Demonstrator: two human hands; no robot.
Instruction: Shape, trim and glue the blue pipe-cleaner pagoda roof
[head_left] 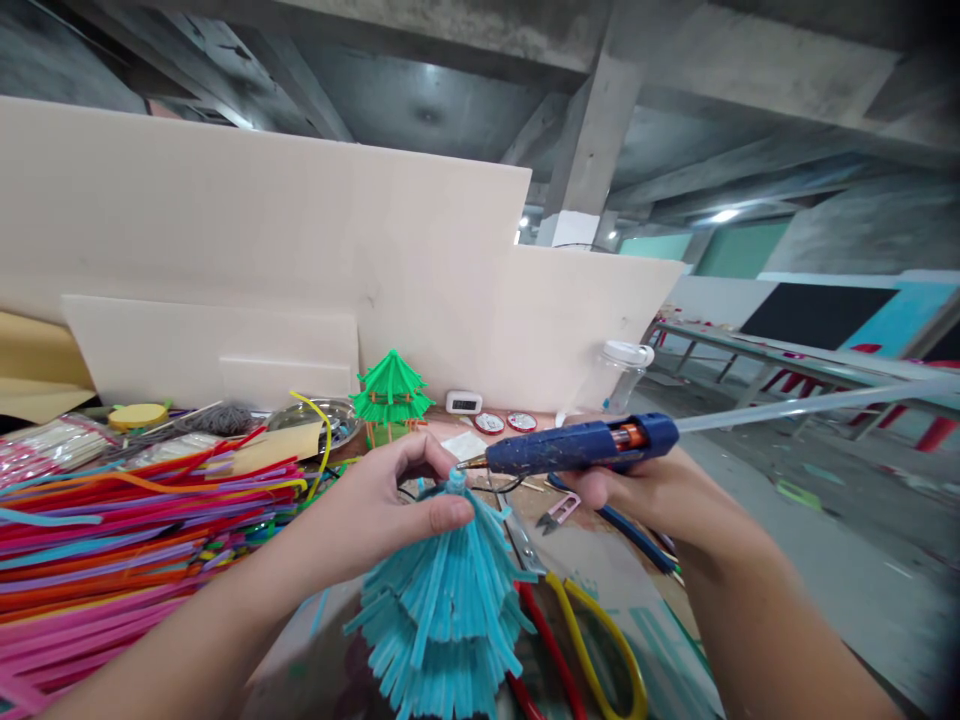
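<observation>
My left hand (409, 495) pinches the top of a light-blue tiered tree (450, 620) made of pipe cleaners, its layers flaring out below. In my right hand (622, 490) is a blue hot glue gun (555, 447), with a long clear glue stick (810, 403) sticking out of its back. The gun's metal nozzle points left and meets the tree's tip beside my left fingertips; whether glue is coming out cannot be seen. Below and right of the tree lie scissors with one red and one yellow handle (600, 640).
Piles of colourful pipe cleaners (127, 570) cover the left side. At the back stand a green roofed model (392, 390), a small digital timer (463, 402), and a clear jar (619, 378). Pink thread snips (559, 512) and blue-handled pliers (637, 537) lie near my right hand. White boards (262, 230) rise behind.
</observation>
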